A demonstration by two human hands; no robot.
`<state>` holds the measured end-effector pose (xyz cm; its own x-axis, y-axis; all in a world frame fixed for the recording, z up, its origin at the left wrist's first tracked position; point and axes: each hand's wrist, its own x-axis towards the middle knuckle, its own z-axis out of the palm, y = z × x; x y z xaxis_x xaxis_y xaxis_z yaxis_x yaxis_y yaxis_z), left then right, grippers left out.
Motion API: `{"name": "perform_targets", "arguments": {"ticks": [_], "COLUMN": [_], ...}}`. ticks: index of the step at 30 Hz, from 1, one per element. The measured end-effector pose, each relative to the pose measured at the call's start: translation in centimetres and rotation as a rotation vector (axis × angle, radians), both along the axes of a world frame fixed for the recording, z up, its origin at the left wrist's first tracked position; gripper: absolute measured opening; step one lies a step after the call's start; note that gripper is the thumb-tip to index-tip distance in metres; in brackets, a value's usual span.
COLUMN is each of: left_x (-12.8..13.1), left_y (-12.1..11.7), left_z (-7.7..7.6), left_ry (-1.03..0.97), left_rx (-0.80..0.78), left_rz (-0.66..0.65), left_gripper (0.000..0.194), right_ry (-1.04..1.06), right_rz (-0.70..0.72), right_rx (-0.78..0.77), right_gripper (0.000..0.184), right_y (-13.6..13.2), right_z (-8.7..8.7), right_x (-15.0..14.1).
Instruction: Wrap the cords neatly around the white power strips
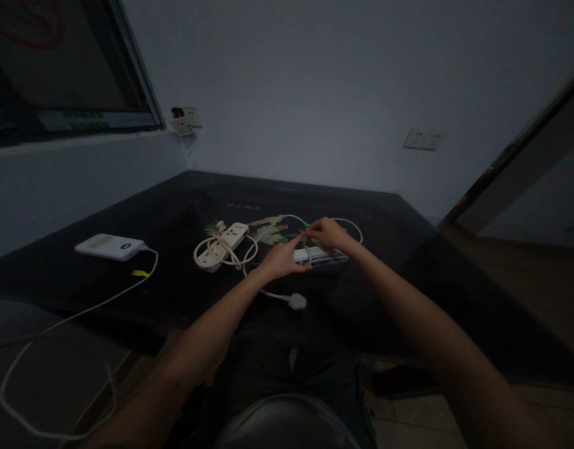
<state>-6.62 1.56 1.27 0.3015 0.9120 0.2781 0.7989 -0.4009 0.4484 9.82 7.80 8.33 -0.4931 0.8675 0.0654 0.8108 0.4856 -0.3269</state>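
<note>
A white power strip (321, 252) lies near the middle of the dark table, with part of its white cord (308, 254) passing around it. My left hand (281, 259) grips the strip's left end between thumb and fingers. Over the strip's upper edge, my right hand (328, 233) is closed in a pinch on the cord, its fingertips close to those of my left hand. Loose cord loops behind both hands and round to the left. It ends in a white plug (296, 302) on the table in front of the strip.
A second power strip (233, 236), wrapped in its cord, lies to the left. Farther left is a white power bank (110, 247) with a cable running off the table edge. A yellow tag (140, 273) lies nearby. Wall sockets (423, 139) are behind the table (362, 206).
</note>
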Motion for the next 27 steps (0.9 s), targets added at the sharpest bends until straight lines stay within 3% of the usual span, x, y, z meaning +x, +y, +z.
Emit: {"name": "perform_targets", "arguments": {"ticks": [4,9,16,22,27], "left_x": [-0.4,-0.6,-0.7,-0.9,-1.2], "left_y": [0.7,1.1,0.9,1.4,2.4], "left_z": [-0.3,-0.6,-0.6,-0.2,-0.3], "left_ry": [-0.089,-0.147,-0.187,-0.436,-0.830], "left_rx": [0.011,0.005,-0.010,0.007,-0.123], "left_rz": [-0.024,-0.016,-0.001,0.022,0.093], "left_gripper": [0.083,0.058,0.053,0.049,0.046], "right_ry": [0.020,-0.120,-0.300,0.009,0.388], "right_rz": [0.012,-0.015,-0.004,0.015,0.015], "right_rx": [0.088,0.159,0.180,0.108,0.088], "right_gripper": [0.023,0.023,0.031,0.031,0.031], "right_y": [-1.1,-3.3,-5.7,-6.0,-6.1], "right_z": [0.7,1.9,2.4,0.7,-2.3], "right_x": [0.1,-0.4,-1.1,-0.3,0.1]}}
